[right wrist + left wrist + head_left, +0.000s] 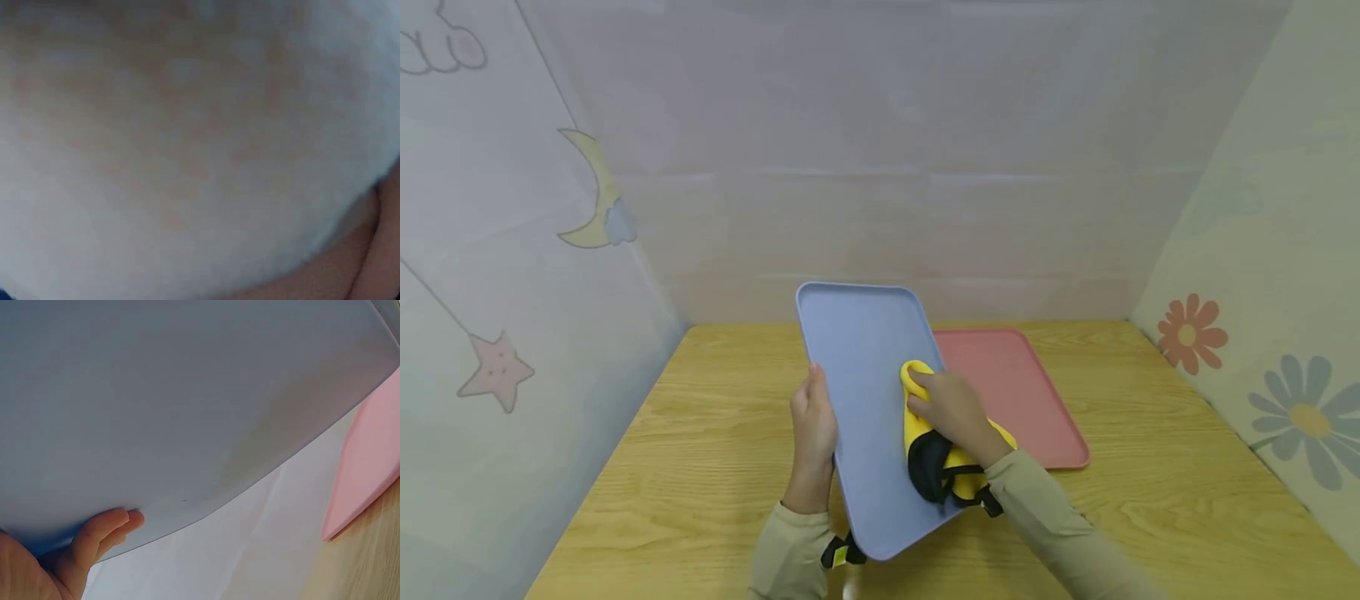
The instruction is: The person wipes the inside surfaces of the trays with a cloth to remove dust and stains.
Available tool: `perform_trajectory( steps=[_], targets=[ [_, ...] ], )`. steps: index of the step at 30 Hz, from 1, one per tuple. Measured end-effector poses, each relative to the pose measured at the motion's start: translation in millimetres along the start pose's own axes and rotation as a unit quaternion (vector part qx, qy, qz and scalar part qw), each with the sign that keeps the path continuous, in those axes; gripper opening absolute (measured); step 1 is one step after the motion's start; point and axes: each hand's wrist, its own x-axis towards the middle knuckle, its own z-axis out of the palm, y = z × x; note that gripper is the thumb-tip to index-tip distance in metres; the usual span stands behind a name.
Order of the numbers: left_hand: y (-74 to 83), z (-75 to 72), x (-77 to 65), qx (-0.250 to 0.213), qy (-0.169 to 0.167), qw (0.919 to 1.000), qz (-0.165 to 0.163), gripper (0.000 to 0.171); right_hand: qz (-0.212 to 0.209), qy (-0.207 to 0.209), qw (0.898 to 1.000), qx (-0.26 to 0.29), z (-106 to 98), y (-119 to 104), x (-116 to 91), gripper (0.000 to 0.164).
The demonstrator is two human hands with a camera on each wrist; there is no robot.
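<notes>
A light blue rectangular tray (865, 392) is held up at a tilt above the table. My left hand (813, 421) grips its left long edge; in the left wrist view, fingers (103, 534) of that hand lie against the tray's underside. With my right hand (953, 408) I hold a bunched yellow cloth (916, 425) against the tray's upper face, near its right edge. A black piece (928, 465) shows below the cloth. A pale, blurred fabric surface (187, 156) fills most of the right wrist view, with a bit of skin at the lower right.
A pink tray (1011, 392) lies flat on the wooden table (700, 450), behind and right of the blue one, which partly covers it. Pale sheets with a moon (597, 196), a star and flowers stand around the table at the back and both sides.
</notes>
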Motion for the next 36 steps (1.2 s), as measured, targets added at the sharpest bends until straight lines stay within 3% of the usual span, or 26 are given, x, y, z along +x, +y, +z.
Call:
perform_trajectory(
  steps=[7, 12, 19, 27, 36],
  targets=[
    [-3.2, 1.8, 1.0, -0.001, 0.016, 0.9999, -0.002, 0.049, -0.048, 0.013, 0.998, 0.032, -1.5, -30.8, -2.8, 0.033],
    [-7.6, 3.1, 2.2, -0.008, 0.005, 1.0000, -0.001, 0.050, -0.081, 0.020, 0.995, 0.050, -1.1, -52.7, -6.1, 0.032],
    [-15.2, 6.0, 3.8, -0.040, 0.009, 0.9991, -0.010, 0.046, -0.132, 0.024, 0.989, 0.062, 1.4, -75.5, -10.5, 0.020],
    [-17.2, 6.7, 3.4, -0.061, 0.012, 0.9977, -0.028, 0.047, -0.152, 0.019, 0.986, 0.072, 1.2, -82.1, -12.0, 0.025],
    [-17.7, 6.8, 4.0, -0.055, 0.012, 0.9981, -0.024, 0.047, -0.142, -0.014, 0.990, 0.019, -3.0, -78.5, -15.5, 0.035]
  ],
)
